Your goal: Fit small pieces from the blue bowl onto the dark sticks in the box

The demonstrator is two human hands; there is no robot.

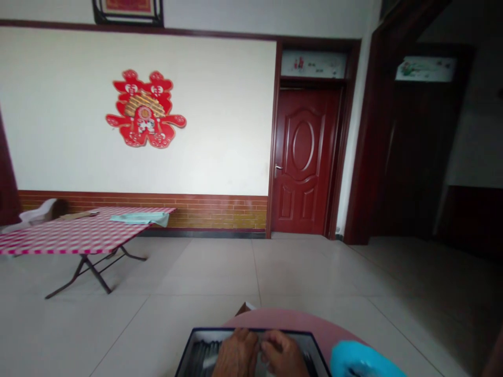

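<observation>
Both of my hands are at the bottom of the view, over a shallow tray (pixel 251 330) with a dark blue rim and a pale inside wall. My left hand (pixel 237 352) has its fingers curled together near the tray's far wall. Close beside it, my right hand (pixel 283 355) is closed with thumb and fingers pinched. Whatever the fingers hold is too small and blurred to name; a pale, see-through patch shows between the hands. Dark slender items (pixel 203 355) lie in a row at the tray's left, partly covered by my left hand.
The tray rests on a pink round surface (pixel 288 317). A bright blue object (pixel 361 358), perhaps a bowl, sits at its right. Behind it shows a box corner (pixel 244 308). A folding table (pixel 74 233) with checked cover stands left; a red door (pixel 302 162) is at the back.
</observation>
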